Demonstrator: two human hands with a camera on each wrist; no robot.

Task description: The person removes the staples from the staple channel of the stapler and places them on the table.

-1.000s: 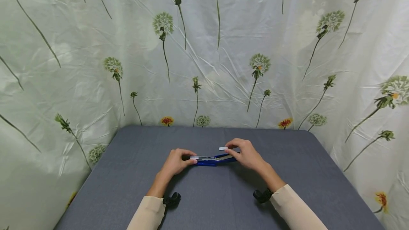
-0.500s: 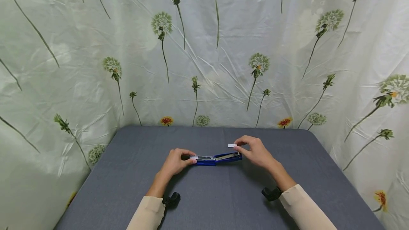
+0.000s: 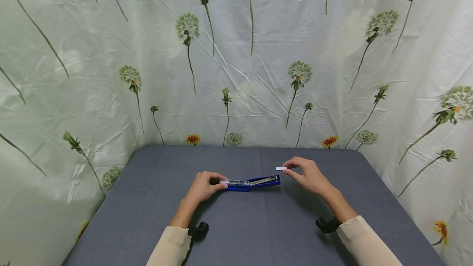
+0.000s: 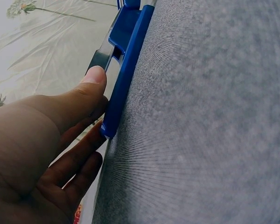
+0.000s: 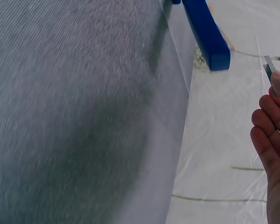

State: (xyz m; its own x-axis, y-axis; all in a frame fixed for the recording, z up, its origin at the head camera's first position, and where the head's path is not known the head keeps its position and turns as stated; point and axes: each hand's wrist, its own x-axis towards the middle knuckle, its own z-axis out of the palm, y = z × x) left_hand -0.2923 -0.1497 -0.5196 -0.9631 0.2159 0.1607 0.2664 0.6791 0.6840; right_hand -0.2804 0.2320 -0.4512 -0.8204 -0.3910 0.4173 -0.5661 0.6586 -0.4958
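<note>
A gray counter [image 3: 236, 233] is filling the lower frame; left grip [image 3: 203, 186] is pinching the opened blue stapler [image 3: 244, 188], right grip [image 3: 307, 175] an uninserted staple strip [image 3: 279, 168].

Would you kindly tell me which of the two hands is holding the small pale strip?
The right hand pinches the pale strip, clear of the blue stapler; the left hand grips one end of that stapler instead.

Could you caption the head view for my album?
Left hand holds an opened blue stapler; right hand pinches a small white strip.
</note>
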